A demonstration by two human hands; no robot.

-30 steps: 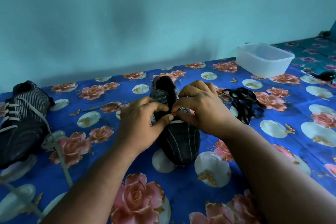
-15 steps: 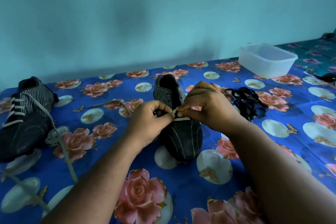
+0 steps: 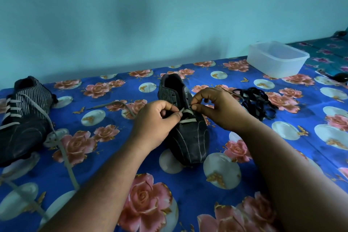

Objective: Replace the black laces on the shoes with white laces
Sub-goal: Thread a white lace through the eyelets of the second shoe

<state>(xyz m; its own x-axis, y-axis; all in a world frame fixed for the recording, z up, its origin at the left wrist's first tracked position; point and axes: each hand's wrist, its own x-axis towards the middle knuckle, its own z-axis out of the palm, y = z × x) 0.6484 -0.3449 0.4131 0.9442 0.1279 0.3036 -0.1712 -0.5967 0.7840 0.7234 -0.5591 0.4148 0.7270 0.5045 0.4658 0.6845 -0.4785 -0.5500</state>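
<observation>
**Now lacing the middle shoe in white**

Here my left hand (image 3: pixel 154 118) pinches the white lace (image 3: pixel 185 114) between thumb and curled fingers, just over the lower eyelets of the black shoe (image 3: pixel 186 130) in front of me. My right hand (image 3: pixel 216 107) pinches the same lace on the other side, fingertips pressed together. The lace crosses the shoe's tongue low down; its upper eyelets are bare. The other shoe (image 3: pixel 22 117), at far left, carries white lacing with loose ends trailing over the flowered blue cloth (image 3: pixel 113 156). The black laces (image 3: pixel 258 102) lie in a heap just beyond my right hand, near a clear plastic tub (image 3: pixel 276 60).
</observation>
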